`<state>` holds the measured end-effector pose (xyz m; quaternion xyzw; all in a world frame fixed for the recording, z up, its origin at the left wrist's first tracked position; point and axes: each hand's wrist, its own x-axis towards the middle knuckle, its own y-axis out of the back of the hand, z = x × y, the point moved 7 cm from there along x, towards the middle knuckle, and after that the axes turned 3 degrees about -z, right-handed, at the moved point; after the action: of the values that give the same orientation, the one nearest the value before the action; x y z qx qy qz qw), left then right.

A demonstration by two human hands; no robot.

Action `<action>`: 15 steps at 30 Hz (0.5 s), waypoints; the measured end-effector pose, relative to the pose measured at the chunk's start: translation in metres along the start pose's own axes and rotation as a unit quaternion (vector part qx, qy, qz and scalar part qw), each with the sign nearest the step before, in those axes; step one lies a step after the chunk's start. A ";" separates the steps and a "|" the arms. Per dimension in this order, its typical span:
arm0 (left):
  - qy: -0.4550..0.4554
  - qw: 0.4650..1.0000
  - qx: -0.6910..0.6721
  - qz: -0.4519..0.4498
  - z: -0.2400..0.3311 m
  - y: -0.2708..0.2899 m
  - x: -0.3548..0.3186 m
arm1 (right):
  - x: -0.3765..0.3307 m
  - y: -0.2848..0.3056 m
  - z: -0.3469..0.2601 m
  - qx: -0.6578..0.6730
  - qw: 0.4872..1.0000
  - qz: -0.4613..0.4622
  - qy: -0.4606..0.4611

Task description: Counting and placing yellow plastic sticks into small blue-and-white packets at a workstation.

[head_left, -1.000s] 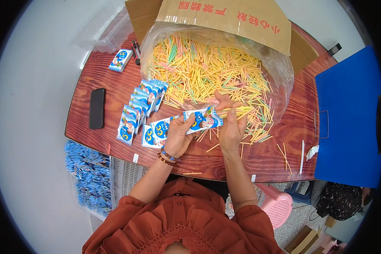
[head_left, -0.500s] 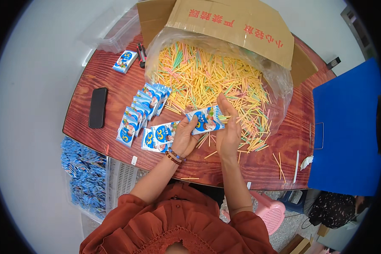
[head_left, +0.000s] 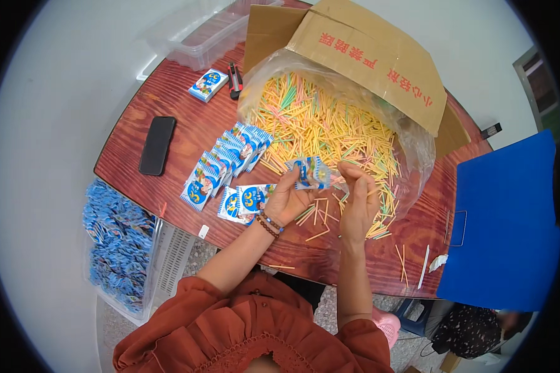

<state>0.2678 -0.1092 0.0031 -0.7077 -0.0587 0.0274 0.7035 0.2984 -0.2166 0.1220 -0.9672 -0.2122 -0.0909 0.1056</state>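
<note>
A small blue-and-white printed packet is pinched in my left hand, above the near edge of a heap of thin coloured sticks. Just right of the packet's end, my right hand is raised with its fingers bent inward; whatever they hold is hidden. Several more packets lie overlapped in a row at left. Two flat packets rest on the table beside my left wrist. The yellow, pink and green sticks spill from a clear plastic bag.
A cardboard box stands behind the sticks. On the wooden table are a phone, a utility knife, a packet stack and loose sticks. A bin of blue packets sits lower left; a blue board is at right.
My right hand has drawn a little away from the packet, and its fingers have bent. Stick ends showing at the packet's opening before are no longer plain. The view has shifted slightly.
</note>
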 end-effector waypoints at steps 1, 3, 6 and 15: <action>-0.008 1.000 0.011 0.012 0.001 -0.014 0.001 | 0.004 0.010 0.007 -0.018 1.000 0.019 0.007; -0.004 1.000 -0.007 0.011 0.007 -0.011 -0.002 | 0.007 0.012 0.005 -0.086 0.995 0.030 0.044; -0.013 1.000 -0.024 0.013 0.017 -0.008 -0.006 | 0.003 -0.016 0.010 -0.224 0.974 -0.017 -0.014; -0.250 0.936 0.206 0.141 0.113 -0.018 -0.080 | 0.003 -0.114 0.042 -0.304 0.932 -0.196 0.022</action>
<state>0.1740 -0.0063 0.0162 -0.5184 -0.1253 0.3135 0.7857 0.2574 -0.1037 0.1016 -0.8900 -0.3574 -0.1910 -0.2089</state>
